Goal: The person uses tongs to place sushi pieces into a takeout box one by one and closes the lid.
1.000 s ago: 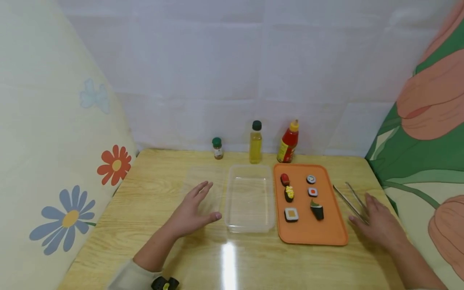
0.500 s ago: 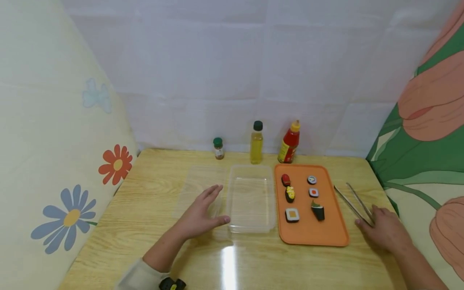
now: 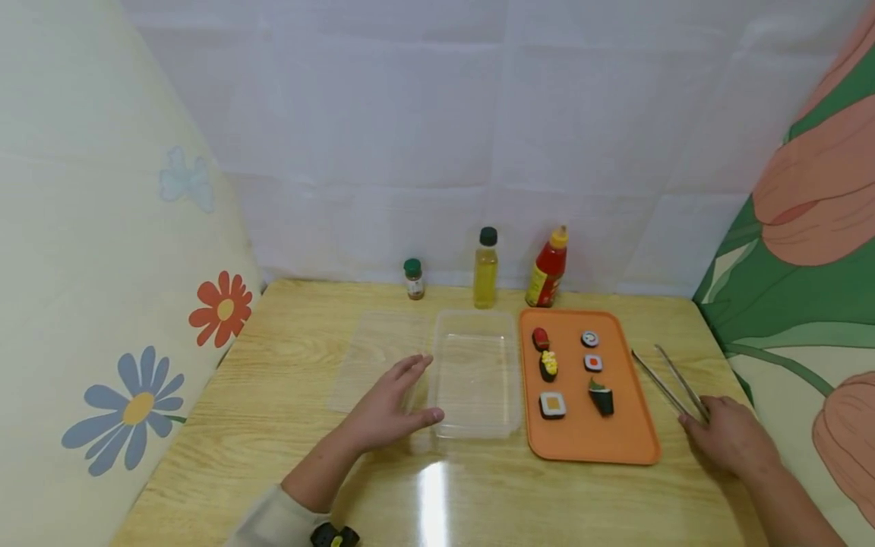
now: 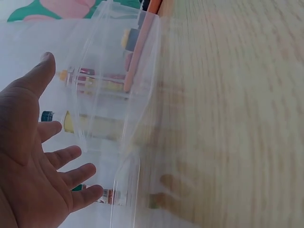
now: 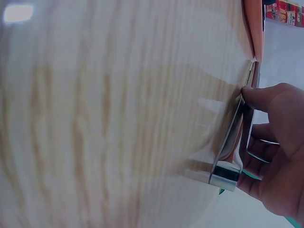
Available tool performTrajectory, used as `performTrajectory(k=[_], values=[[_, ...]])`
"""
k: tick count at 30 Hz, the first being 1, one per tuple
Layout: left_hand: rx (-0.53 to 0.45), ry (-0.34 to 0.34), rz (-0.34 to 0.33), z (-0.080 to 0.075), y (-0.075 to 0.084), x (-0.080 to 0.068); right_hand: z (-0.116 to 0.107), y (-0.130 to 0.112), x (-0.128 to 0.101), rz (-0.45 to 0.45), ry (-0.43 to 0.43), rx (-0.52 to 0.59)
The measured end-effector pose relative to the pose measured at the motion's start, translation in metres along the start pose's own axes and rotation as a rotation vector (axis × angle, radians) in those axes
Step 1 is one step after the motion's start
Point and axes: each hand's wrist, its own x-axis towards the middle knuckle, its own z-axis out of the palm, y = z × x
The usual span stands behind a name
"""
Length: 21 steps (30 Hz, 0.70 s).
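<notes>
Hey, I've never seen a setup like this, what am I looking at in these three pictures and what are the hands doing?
A person wears three cameras: one on the head, one on each wrist. The head view shows a wooden table from above. On it lie a clear plastic container, its flat lid, and an orange tray bearing six toy sushi pieces. Three bottles stand behind. The left hand, fingers spread, sits beside the container. The right hand has its grip on the near end of metal tongs, which the right wrist view shows close up.
</notes>
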Motion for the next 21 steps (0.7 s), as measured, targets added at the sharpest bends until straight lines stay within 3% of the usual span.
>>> performTrajectory(k=[16,21], values=[[0.014,-0.049,-0.049,0.0074,-0.0014,-0.0007,0.0028,0.0003,-0.0024,0.010,-0.019,0.001],[-0.001,-0.071,-0.077,0.0086,-0.0022,-0.0009,0.0021,-0.0013,-0.0048,0.012,0.014,0.018]])
